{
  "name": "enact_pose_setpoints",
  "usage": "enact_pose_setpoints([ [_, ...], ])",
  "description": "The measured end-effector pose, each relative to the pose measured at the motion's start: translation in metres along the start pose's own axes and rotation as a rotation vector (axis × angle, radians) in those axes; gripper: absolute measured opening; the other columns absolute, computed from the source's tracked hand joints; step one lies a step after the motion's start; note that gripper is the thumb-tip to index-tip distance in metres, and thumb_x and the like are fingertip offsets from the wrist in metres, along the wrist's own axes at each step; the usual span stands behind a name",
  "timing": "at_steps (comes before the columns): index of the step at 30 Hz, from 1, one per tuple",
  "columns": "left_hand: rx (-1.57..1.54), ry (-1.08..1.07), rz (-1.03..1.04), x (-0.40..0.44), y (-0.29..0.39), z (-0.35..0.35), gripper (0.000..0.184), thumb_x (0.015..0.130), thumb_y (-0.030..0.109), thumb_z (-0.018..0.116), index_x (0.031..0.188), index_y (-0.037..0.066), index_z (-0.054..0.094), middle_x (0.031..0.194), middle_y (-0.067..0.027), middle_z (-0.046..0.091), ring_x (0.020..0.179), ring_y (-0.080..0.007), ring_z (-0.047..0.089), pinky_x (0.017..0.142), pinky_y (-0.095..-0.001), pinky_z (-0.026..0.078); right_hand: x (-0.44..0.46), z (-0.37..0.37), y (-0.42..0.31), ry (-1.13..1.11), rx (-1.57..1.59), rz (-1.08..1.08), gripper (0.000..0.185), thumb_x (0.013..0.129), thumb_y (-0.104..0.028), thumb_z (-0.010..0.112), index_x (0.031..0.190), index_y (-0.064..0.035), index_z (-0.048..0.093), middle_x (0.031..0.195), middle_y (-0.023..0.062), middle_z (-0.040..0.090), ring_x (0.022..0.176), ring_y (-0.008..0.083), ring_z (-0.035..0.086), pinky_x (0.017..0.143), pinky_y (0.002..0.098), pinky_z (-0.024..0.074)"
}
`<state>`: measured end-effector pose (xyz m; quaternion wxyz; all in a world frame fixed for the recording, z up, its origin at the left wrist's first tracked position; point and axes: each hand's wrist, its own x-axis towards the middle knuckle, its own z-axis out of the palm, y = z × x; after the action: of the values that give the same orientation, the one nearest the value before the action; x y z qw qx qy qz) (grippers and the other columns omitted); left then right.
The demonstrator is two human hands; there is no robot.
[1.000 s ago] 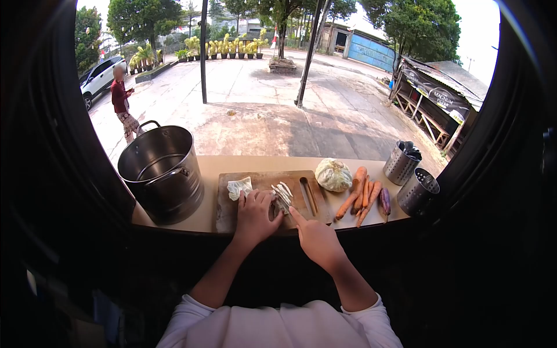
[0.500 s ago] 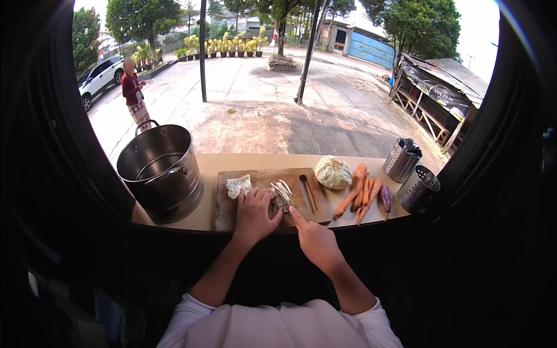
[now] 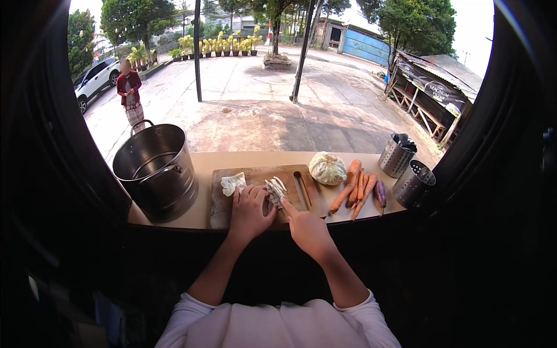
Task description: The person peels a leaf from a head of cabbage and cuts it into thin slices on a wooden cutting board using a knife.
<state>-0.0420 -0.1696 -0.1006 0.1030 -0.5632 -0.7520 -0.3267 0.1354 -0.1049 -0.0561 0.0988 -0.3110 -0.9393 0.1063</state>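
A wooden cutting board (image 3: 223, 211) lies on the counter before me. My left hand (image 3: 251, 211) presses down on pale food at the board's middle, its fingers bent and close together; what is under them is mostly hidden. My right hand (image 3: 307, 229) is closed round a knife, index finger stretched along it, the blade pointing up and left beside my left hand. Thin white strips (image 3: 277, 186) lie just beyond the blade. A pale leaf piece (image 3: 233, 183) rests at the board's upper left, touching or near my left fingertips.
A large metal pot (image 3: 159, 191) stands at the left. To the right are a cabbage (image 3: 328, 168), several carrots (image 3: 353, 187), a purple vegetable (image 3: 380, 194) and two perforated metal holders (image 3: 397, 155). Outside, a person (image 3: 129, 91) stands behind the pot near a white car (image 3: 100, 78).
The whole view has shifted slightly, with the counter things a little further left. The person outside has turned and moved nearer the pot. My hands stay over nearly the same place on the board.
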Motion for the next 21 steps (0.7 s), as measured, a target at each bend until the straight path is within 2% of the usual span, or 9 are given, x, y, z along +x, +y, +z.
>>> enact_pose_setpoints([
  [4, 0.019, -0.032, -0.021, 0.001, 0.002, -0.007, 0.041, 0.09, 0.039, 0.072, 0.118, 0.01, 0.067, 0.134, -0.0045, 0.062, 0.136, -0.0248, 0.05, 0.123, -0.0582, 0.024, -0.006, 0.006, 0.002, 0.032, -0.013, 0.007, 0.062, 0.101, -0.015, 0.053, 0.16, -0.019, 0.037, 0.083, 0.0149, 0.07, 0.078, 0.0347, 0.072, 0.071, 0.0478, 0.058],
  [7, -0.001, -0.046, -0.033, 0.002, 0.003, -0.009, 0.04, 0.089, 0.039, 0.072, 0.117, 0.01, 0.067, 0.133, -0.0041, 0.063, 0.136, -0.0246, 0.05, 0.123, -0.0586, 0.024, -0.012, -0.001, 0.0, 0.029, 0.055, 0.037, 0.053, 0.104, -0.02, 0.052, 0.156, -0.0218, 0.044, 0.086, 0.0207, 0.07, 0.082, 0.04, 0.07, 0.073, 0.0512, 0.0552],
  [13, -0.006, -0.008, -0.019, 0.001, 0.002, -0.005, 0.039, 0.089, 0.038, 0.072, 0.115, 0.01, 0.067, 0.132, -0.0035, 0.062, 0.136, -0.0245, 0.05, 0.123, -0.0583, 0.024, -0.007, -0.003, -0.004, 0.012, 0.013, 0.033, 0.054, 0.104, -0.019, 0.052, 0.157, -0.0223, 0.044, 0.087, 0.0204, 0.07, 0.082, 0.0395, 0.07, 0.074, 0.0509, 0.0554],
  [21, 0.007, -0.004, -0.013, 0.001, 0.001, -0.005, 0.04, 0.089, 0.038, 0.072, 0.115, 0.009, 0.066, 0.132, -0.0042, 0.062, 0.135, -0.0257, 0.051, 0.123, -0.0577, 0.025, -0.009, 0.01, -0.007, 0.066, -0.048, 0.035, 0.057, 0.102, -0.017, 0.053, 0.158, -0.0264, 0.043, 0.085, 0.0165, 0.067, 0.074, 0.0375, 0.069, 0.07, 0.0484, 0.0566],
])
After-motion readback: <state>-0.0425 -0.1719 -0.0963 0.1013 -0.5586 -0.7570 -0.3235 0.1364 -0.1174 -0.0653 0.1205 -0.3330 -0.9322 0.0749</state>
